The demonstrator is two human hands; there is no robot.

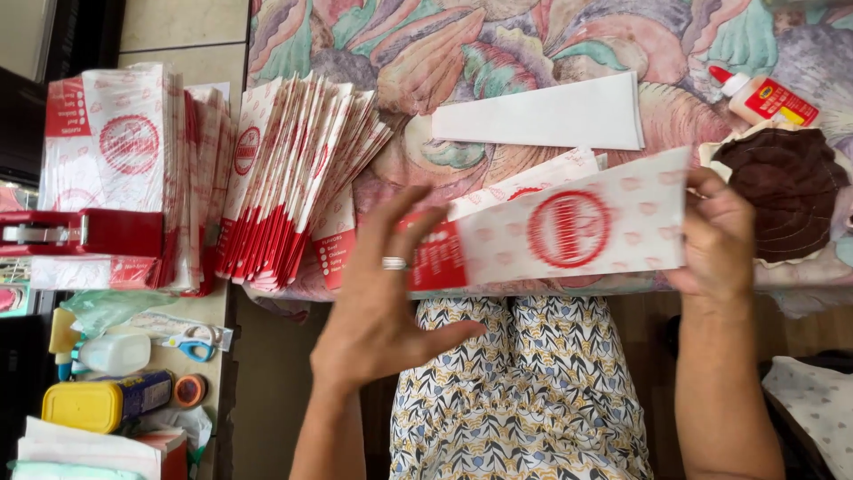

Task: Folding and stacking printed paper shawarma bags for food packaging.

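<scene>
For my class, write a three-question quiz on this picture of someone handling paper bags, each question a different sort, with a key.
1. True or false: the right hand grips one end of the red and white paper bag.
2. Where does the glue bottle lie? A) top right of the table B) on the person's lap C) on the stack of bags
3. Fill in: the left hand wears a ____ on one finger.

Key: 1 true; 2 A; 3 ring, while that hand's fingers are spread open at the bag's red end.

A home worktable: floral tablecloth [498, 53], stacked paper bags [293, 178], glue bottle [764, 98].
</scene>
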